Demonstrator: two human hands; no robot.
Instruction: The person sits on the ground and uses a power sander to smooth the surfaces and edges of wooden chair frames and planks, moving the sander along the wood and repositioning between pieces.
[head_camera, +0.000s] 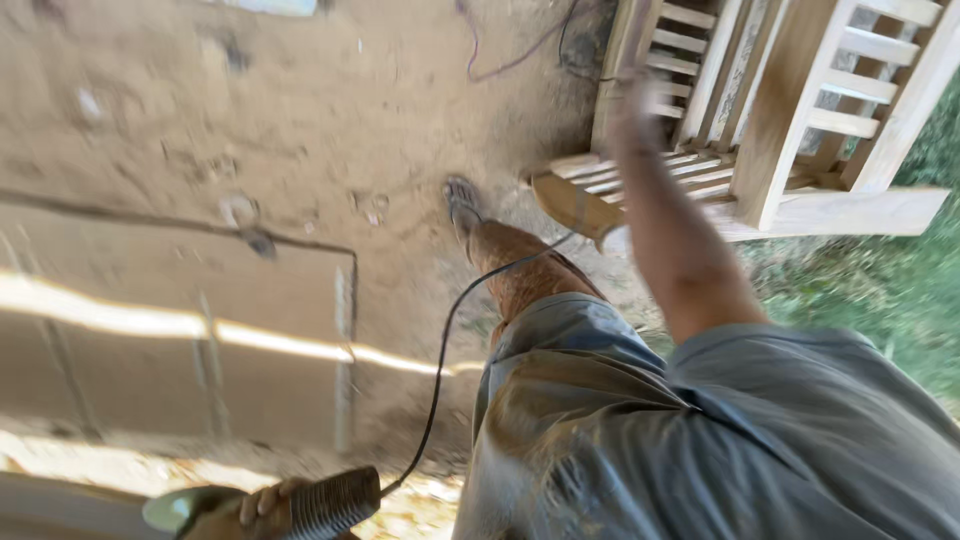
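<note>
Hazard 1: cord snag. The black power cord (440, 350) runs from the rear of the power tool (300, 508) up across the dusty ground (300, 130) and passes just beside the person's forward leg (515, 275) and sandalled foot (462, 203). A step forward could catch the cord on that foot and jerk the tool out of the hand, or trip the person toward the furniture.

Hazard 2: one-handed control. Only the left hand (250, 510) is on the tool. If the tool is running, which cannot be determined from this view, a tug on the cord could twist it in the grip.

Hazard 3: unstable support. The wooden slatted chair frame (790, 120) stands at the far right, partly over the grass (880, 300). Weight placed on it could shift it.

Left hand: low, at the near left edge of view, fingers wrapped closed around the ribbed dark body of the tool, whose pale green guard end points left. The tool is therefore held, near and left of the person's dust-covered shorts (600, 430).

Right hand (632, 100): arm extended far and upward, elbow nearly straight, hand at the chair's upright post. The hand is blurred; whether it grips the post or merely rests against it cannot be determined.
</note>
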